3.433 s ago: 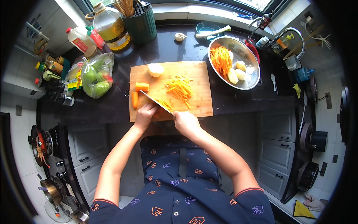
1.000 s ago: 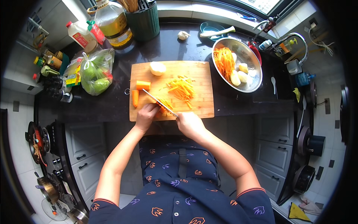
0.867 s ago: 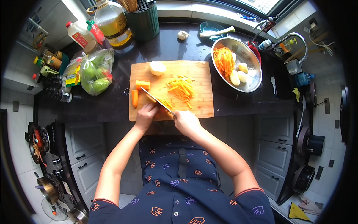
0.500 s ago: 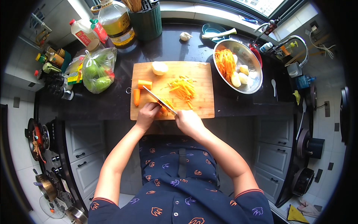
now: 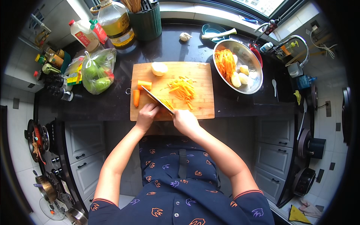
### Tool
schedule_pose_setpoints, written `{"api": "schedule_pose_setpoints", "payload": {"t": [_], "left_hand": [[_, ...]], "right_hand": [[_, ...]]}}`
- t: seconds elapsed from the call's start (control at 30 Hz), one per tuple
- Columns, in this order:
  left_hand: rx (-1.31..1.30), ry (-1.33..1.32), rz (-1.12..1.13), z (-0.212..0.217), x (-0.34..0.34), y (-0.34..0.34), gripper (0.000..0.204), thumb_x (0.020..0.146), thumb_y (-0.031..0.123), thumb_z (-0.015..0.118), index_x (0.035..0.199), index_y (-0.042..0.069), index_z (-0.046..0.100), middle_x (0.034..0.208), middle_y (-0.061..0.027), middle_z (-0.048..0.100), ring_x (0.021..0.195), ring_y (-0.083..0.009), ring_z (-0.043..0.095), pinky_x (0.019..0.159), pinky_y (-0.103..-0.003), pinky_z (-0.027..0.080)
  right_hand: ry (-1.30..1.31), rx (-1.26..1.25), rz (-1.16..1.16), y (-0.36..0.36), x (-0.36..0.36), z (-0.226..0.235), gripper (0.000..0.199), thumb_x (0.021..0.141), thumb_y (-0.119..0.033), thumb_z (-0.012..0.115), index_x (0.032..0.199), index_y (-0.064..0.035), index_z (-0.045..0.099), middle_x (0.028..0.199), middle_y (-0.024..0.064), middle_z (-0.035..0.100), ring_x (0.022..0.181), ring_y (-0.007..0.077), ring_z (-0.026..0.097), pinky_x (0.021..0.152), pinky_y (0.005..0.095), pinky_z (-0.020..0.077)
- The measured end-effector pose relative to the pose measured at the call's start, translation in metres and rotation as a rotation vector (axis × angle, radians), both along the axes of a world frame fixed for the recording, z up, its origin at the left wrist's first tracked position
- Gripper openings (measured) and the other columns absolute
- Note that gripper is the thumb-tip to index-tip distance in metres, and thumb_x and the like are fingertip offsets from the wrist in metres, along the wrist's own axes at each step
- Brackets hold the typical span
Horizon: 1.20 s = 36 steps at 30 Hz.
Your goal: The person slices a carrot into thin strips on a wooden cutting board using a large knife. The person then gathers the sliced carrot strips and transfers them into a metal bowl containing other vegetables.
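A right hand (image 5: pixel 185 122) wraps a knife's handle at the front edge of a wooden cutting board (image 5: pixel 200 105), the knife (image 5: pixel 153 98) slanting toward the left edge. The left hand (image 5: pixel 147 115) curls beside the blade — whatever it grips cannot be told. Carrot chunks (image 5: pixel 144 84) lie near the left edge; carrot strips (image 5: pixel 182 89) heap right of centre.

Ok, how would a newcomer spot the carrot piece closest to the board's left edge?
On the dark counter lies a wooden cutting board. Along its left edge, just beyond the left hand, lies the carrot piece. Unlike the thick orange chunk lying crosswise beyond it, its length runs toward the person.
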State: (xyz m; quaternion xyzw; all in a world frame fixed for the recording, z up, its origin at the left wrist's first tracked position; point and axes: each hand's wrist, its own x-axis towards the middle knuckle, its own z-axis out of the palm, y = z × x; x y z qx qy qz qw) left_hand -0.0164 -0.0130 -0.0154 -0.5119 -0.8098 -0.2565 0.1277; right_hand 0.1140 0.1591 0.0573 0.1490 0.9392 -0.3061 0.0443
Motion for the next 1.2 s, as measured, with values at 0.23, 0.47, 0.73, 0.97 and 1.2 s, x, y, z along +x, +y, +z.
{"api": "schedule_pose_setpoints", "payload": {"t": [0.23,0.47,0.73,0.97,1.2], "left_hand": [[0.08,-0.03,-0.028,0.003,-0.001,0.0,0.021,0.078,0.006,0.068,0.098,0.008,0.072,0.097,-0.0072,0.07,0.089,-0.0277,0.069,0.076,-0.037,0.058],[0.059,-0.03,-0.038,-0.003,-0.001,-0.001,0.021,0.079,0.005,0.066,0.099,0.009,0.07,0.099,-0.0072,0.069,0.092,-0.0265,0.068,0.078,-0.035,0.058],[0.044,0.008,-0.028,-0.007,-0.003,-0.003,0.018,0.08,0.006,0.064,0.097,0.01,0.068,0.096,-0.0075,0.065,0.089,-0.0272,0.067,0.075,-0.035,0.058],[0.057,-0.014,-0.035,-0.005,-0.001,-0.002,0.02,0.08,0.006,0.066,0.1,0.009,0.071,0.099,-0.0062,0.068,0.092,-0.0258,0.068,0.077,-0.034,0.058],[0.051,-0.005,-0.029,-0.003,-0.001,-0.001,0.021,0.079,0.006,0.068,0.099,0.009,0.072,0.098,-0.0055,0.069,0.091,-0.0246,0.068,0.077,-0.034,0.058]], "right_hand": [[0.019,-0.04,0.024,0.009,0.003,0.008,0.02,0.092,-0.015,0.055,0.092,-0.0016,0.07,0.083,0.0246,0.071,0.081,0.0433,0.07,0.077,0.0537,0.0565],[-0.036,-0.039,0.05,0.012,0.017,0.027,0.021,0.093,-0.017,0.056,0.091,-0.0012,0.07,0.083,0.0248,0.07,0.08,0.0432,0.07,0.076,0.0539,0.0564],[-0.05,-0.038,0.022,0.01,0.017,0.016,0.021,0.093,-0.018,0.057,0.091,-0.0009,0.07,0.083,0.0258,0.07,0.081,0.0438,0.069,0.077,0.0536,0.0563],[-0.043,-0.065,0.035,0.012,0.016,0.03,0.021,0.094,-0.018,0.057,0.09,-0.0012,0.069,0.083,0.0261,0.07,0.081,0.0446,0.069,0.077,0.0543,0.0557],[-0.049,-0.037,0.054,0.015,0.018,0.034,0.02,0.093,-0.017,0.057,0.089,-0.0009,0.068,0.081,0.0257,0.069,0.08,0.0447,0.069,0.075,0.0545,0.0561]]}}
